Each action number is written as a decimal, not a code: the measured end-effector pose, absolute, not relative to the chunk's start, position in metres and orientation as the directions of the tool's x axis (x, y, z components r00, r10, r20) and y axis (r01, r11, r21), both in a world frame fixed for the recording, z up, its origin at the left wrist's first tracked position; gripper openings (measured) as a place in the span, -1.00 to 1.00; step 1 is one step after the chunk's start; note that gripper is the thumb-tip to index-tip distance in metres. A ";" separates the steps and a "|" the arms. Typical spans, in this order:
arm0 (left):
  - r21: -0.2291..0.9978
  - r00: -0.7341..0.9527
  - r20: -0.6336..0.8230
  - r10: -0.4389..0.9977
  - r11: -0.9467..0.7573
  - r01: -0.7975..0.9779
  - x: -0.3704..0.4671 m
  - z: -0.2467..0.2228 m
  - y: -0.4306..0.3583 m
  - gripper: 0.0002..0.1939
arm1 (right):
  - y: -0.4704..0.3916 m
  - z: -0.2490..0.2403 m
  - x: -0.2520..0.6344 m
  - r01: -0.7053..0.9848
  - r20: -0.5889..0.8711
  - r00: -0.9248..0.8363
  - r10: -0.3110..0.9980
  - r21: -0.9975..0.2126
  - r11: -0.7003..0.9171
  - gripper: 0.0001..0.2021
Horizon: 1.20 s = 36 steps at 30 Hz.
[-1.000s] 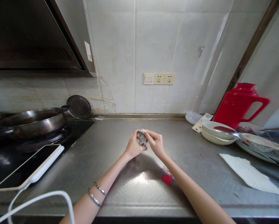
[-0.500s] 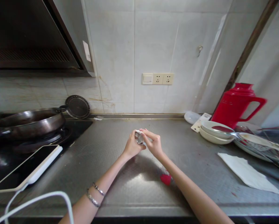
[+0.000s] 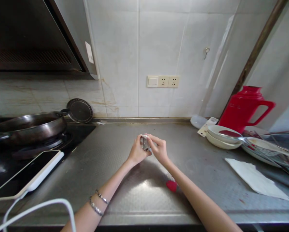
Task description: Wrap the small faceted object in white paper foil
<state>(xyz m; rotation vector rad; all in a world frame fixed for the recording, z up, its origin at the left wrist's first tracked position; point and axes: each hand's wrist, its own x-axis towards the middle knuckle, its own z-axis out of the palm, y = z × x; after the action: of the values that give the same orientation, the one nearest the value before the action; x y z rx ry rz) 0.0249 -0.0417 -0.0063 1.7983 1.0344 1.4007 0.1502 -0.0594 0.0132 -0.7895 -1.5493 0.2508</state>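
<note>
Above the middle of the metal counter (image 3: 115, 138), both my hands meet around a small greyish-white object (image 3: 144, 143). Its kind is too small and too covered to make out. My left hand (image 3: 137, 150) is wrapped round its left side and underside. From the right, my right hand (image 3: 159, 147) pinches its upper edge with thumb and fingertips. A small red thing (image 3: 171, 185) lies on the counter beside my right forearm, which partly hides it.
At left, a pan (image 3: 30, 125) sits on the stove, with a phone (image 3: 25, 177) and white cable (image 3: 50, 201) nearer me. On the right are stacked bowls (image 3: 224, 141), a red thermos jug (image 3: 246, 108), a patterned plate (image 3: 260, 151) and a white paper sheet (image 3: 255, 178).
My hands stay almost in place around the small object, which looks turned slightly in my fingers. Everything else lies where it was, apart from a tiny shift of the camera.
</note>
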 end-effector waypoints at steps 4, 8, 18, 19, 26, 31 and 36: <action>0.869 0.137 0.455 0.880 -0.472 0.146 0.026 0.000 -0.045 -0.24 | -0.061 0.013 0.151 0.249 0.709 0.179 0.682 -0.703 0.666 -0.78; 0.890 0.191 0.447 0.874 -0.455 0.001 0.028 0.001 -0.045 -0.29 | -0.067 0.015 0.147 0.257 0.788 0.111 0.606 -0.611 0.748 -0.80; 0.943 0.200 0.328 0.923 -0.332 -0.016 0.032 0.009 -0.057 -0.32 | -0.063 0.020 0.151 0.145 0.575 0.265 0.774 -0.817 0.558 -0.72; 0.954 0.186 0.297 0.936 -0.299 -0.019 0.031 0.011 -0.057 -0.35 | -0.064 0.020 0.150 0.147 0.601 0.245 0.761 -0.799 0.583 -0.75; 0.956 0.171 0.291 0.941 -0.291 -0.029 0.026 0.014 -0.052 -0.37 | -0.070 0.019 0.148 0.258 0.797 0.082 0.599 -0.597 0.759 -0.79; 0.944 0.195 0.326 0.925 -0.329 -0.018 0.028 0.013 -0.054 -0.34 | -0.060 0.017 0.151 0.197 0.644 0.208 0.736 -0.765 0.613 -0.78; 0.954 0.136 0.290 0.947 -0.297 0.036 0.023 0.017 -0.050 -0.40 | -0.062 0.014 0.146 0.162 0.612 0.205 0.764 -0.791 0.590 -0.76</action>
<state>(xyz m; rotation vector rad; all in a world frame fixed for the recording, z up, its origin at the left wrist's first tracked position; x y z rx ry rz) 0.0230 -0.0504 0.0167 1.5273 0.9962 1.2964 0.1460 -0.0623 0.0144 -0.8856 -1.3278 0.5071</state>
